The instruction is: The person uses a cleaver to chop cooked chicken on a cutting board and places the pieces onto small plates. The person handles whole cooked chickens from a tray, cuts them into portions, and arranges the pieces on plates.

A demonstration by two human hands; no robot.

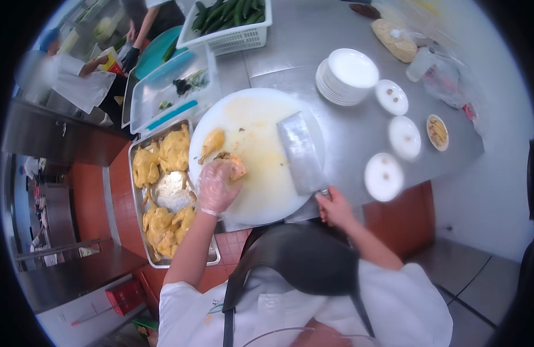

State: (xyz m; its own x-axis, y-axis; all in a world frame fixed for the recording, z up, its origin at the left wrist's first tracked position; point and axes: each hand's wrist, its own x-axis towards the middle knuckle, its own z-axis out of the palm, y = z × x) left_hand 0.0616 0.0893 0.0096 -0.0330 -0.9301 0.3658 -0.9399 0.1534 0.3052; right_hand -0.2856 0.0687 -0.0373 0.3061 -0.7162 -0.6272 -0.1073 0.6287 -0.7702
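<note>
My left hand (217, 186), in a clear plastic glove, grips a piece of cooked chicken (237, 167) on the round white cutting board (258, 199). Just beyond it lies a chicken leg (212, 142), its bone end towards me. In my bare right hand (335, 208) is the handle of a Chinese cleaver (299, 152). The wide blade rests over the right part of the board, apart from the chicken. Small crumbs and yellowish juice mark the board's surface. My left fingers hide part of the chicken piece.
Left of the board, a metal tray (138, 225) holds several whole yellow chickens (175, 147). Behind stand a clear plastic bin (136, 108) and a white basket (245, 39) of cucumbers. Stacked plates (351, 69), single plates (384, 177) and an oval dish (437, 132) occupy the right. Two people work at far left.
</note>
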